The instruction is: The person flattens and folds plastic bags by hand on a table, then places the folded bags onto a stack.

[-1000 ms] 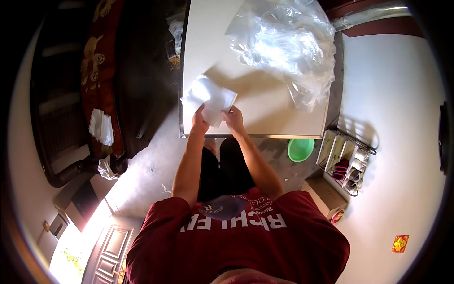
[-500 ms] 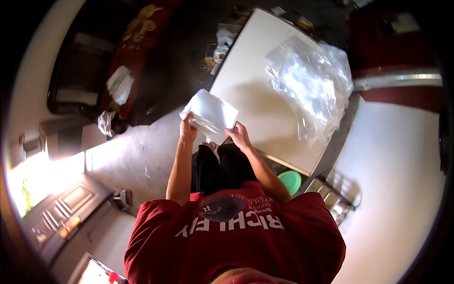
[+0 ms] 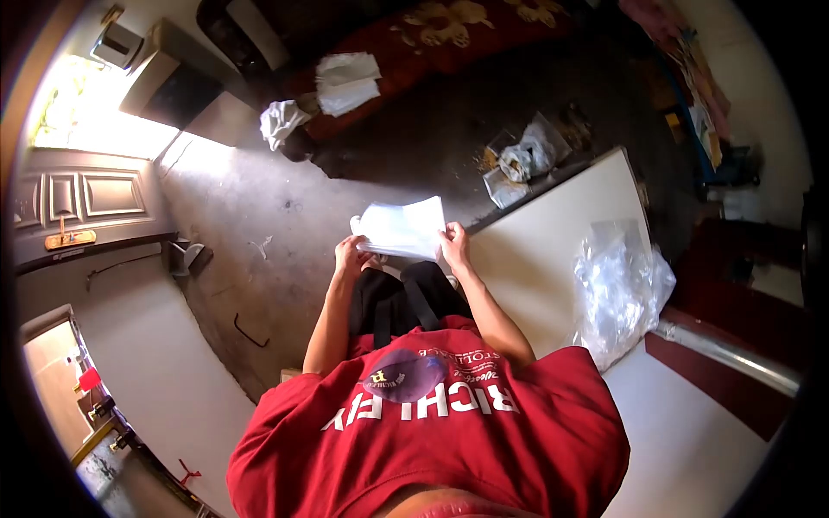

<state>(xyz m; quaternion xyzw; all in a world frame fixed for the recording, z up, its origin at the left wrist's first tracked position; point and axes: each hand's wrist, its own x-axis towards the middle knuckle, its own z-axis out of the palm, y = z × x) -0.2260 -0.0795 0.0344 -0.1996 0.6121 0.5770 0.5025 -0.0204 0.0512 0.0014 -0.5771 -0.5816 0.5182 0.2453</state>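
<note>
A stack of thin, whitish, see-through plastic bags (image 3: 401,226) is held out level in front of my knees. My left hand (image 3: 350,254) grips its left edge, fingers closed on the plastic. At the opposite edge my right hand (image 3: 454,247) pinches the stack, thumb toward me. To the right is a white table (image 3: 535,246), and on its right part lies a loose heap of clear plastic bags (image 3: 615,293), apart from both hands.
Crumpled plastic and scraps (image 3: 528,157) lie beyond the table's far edge. A white stack (image 3: 347,82) rests on the red flowered seat (image 3: 440,24), near a crumpled white bag (image 3: 281,123). At left are a panelled door (image 3: 91,203) and a dustpan (image 3: 190,259).
My body and view have turned left, away from the table, so more floor and the door show. The stack has swung from a tilt to nearly level; both hands still hold it.
</note>
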